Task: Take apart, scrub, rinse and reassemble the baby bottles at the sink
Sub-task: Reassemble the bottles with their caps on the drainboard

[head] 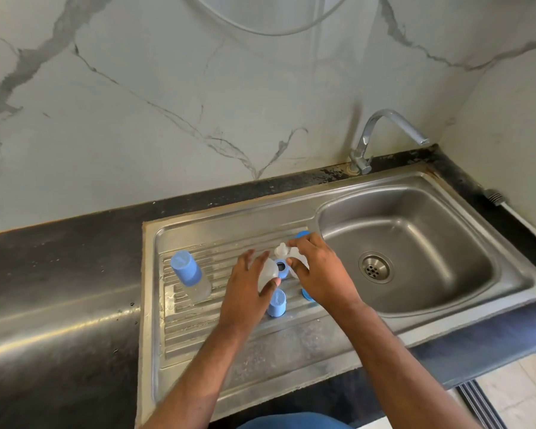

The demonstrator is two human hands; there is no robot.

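On the ribbed drainboard (198, 323) my left hand (245, 286) grips a clear bottle body (268, 269), thumb under it. My right hand (319, 270) pinches a clear nipple (281, 249) between forefinger and thumb, just right of that bottle. A blue screw ring (281, 267) lies between the two hands. A blue cap (276, 303) stands upright in front of them. Two more blue pieces show partly, one behind my right hand (302, 234) and one under it (307, 294). A capped, assembled bottle (190, 275) stands at the drainboard's left.
The steel sink basin (415, 243) with its drain (375, 267) lies to the right, under a chrome tap (384, 131). Dark countertop (59, 258) runs to the left, marble wall behind. A white hose end (497, 198) lies at the far right.
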